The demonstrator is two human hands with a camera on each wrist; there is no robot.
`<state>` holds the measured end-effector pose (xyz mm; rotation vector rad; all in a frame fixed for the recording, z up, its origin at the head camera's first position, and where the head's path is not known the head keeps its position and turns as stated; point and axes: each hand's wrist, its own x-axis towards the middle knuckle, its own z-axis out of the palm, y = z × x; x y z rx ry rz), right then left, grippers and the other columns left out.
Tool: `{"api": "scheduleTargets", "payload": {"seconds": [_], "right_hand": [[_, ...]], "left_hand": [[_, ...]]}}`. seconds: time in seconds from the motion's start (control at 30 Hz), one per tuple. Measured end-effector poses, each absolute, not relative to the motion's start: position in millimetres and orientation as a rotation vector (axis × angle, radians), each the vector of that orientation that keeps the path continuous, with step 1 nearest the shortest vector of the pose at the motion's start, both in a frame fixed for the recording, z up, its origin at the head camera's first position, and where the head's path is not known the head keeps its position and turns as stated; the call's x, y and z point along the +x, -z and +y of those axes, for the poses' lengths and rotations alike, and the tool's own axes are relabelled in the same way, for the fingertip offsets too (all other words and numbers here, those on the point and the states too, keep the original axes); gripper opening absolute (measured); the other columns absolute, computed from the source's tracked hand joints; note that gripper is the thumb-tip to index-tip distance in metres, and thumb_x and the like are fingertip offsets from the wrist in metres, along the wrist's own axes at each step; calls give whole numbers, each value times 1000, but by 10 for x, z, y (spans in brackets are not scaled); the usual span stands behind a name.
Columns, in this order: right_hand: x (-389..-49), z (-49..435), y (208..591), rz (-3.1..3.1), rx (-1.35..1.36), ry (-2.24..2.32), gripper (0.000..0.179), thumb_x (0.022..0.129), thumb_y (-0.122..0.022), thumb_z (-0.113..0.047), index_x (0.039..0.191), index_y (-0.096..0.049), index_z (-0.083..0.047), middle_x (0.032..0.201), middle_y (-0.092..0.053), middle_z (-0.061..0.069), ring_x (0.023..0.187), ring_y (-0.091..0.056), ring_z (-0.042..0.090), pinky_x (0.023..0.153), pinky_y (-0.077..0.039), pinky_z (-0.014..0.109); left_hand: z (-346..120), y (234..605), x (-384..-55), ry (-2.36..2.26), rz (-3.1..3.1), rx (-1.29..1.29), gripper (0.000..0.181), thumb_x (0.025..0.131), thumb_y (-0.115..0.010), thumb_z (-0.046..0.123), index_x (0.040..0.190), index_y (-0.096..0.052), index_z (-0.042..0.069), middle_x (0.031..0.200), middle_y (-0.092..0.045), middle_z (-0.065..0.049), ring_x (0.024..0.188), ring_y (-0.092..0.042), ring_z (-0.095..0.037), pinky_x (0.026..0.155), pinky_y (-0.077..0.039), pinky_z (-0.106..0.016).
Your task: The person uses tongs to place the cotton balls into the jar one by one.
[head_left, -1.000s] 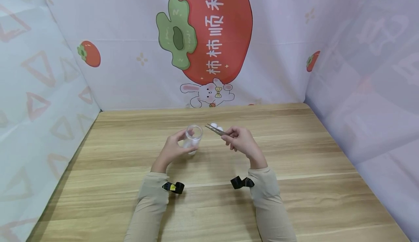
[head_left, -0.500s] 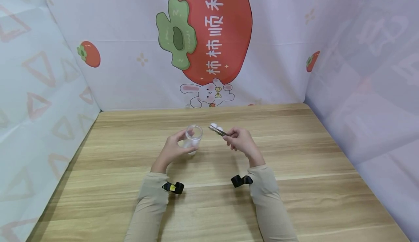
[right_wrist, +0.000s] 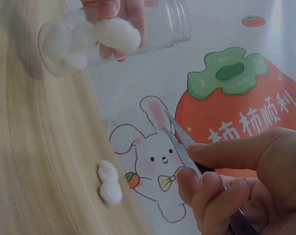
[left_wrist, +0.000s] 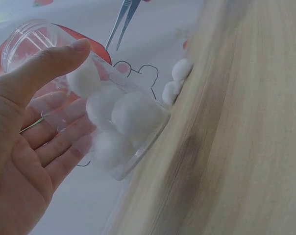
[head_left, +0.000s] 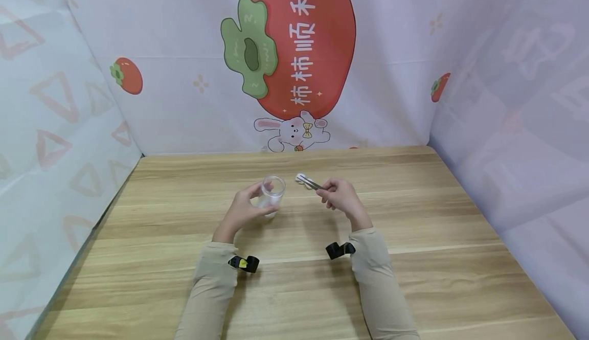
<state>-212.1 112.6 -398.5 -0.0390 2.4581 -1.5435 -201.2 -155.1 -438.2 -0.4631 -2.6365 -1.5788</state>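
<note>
My left hand (head_left: 244, 208) grips a clear jar (left_wrist: 153, 139), its open mouth facing up in the head view. Several white cotton balls (left_wrist: 135, 115) fill the lower part, and one lies higher against the wall by my thumb. Metal tweezers (right_wrist: 183, 142) are pinched between the thumb and fingers of my right hand (head_left: 342, 198). Their tips stand apart with nothing between them. In the head view the tweezers overlap a pair of loose cotton balls (head_left: 300, 177) on the table; the right wrist view shows the tips well above that pair (right_wrist: 110, 183).
The wooden table (head_left: 294, 289) reaches back to a white cloth (head_left: 175, 105) printed with a persimmon and a rabbit. Cloth walls also stand on the left and right. Black wrist cameras (head_left: 340, 250) are strapped over both sleeves.
My right hand has shifted slightly right, bringing the tweezer tips from left of the loose cotton balls to over them in the head view. The left hand and jar stay put.
</note>
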Motion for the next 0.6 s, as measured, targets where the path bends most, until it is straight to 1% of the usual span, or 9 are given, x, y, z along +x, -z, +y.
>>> {"api": "scheduleTargets", "payload": {"seconds": [0.13, 0.3, 0.6], "right_hand": [[-2148, 1150, 4005, 2452, -24, 1545, 16, 92, -62, -10, 97, -59, 5, 67, -61, 4, 52, -51, 8, 47, -43, 17], [-2190, 1179, 4047, 2446, 2, 1538, 18, 92, -62, -11, 100, -59, 5, 66, -60, 0, 53, -51, 8, 48, -44, 18], [-2228, 1211, 4089, 2445, 56, 1538, 17, 92, -63, -11, 99, -59, 5, 64, -59, -2, 52, -51, 7, 46, -42, 15]], "left_hand": [[-1546, 4379, -2017, 1575, -2635, -466, 70, 72, -85, 19, 133, -55, 6, 126, -67, -16, 116, -63, -34, 106, -44, -54], [-1547, 4371, -2015, 1582, -2639, -467, 69, 71, -85, 19, 133, -56, 6, 126, -67, -15, 117, -62, -35, 107, -44, -55], [-1532, 4364, -2004, 1566, -2669, -441, 71, 72, -84, 20, 135, -54, 7, 128, -66, -15, 120, -61, -36, 107, -44, -55]]}}
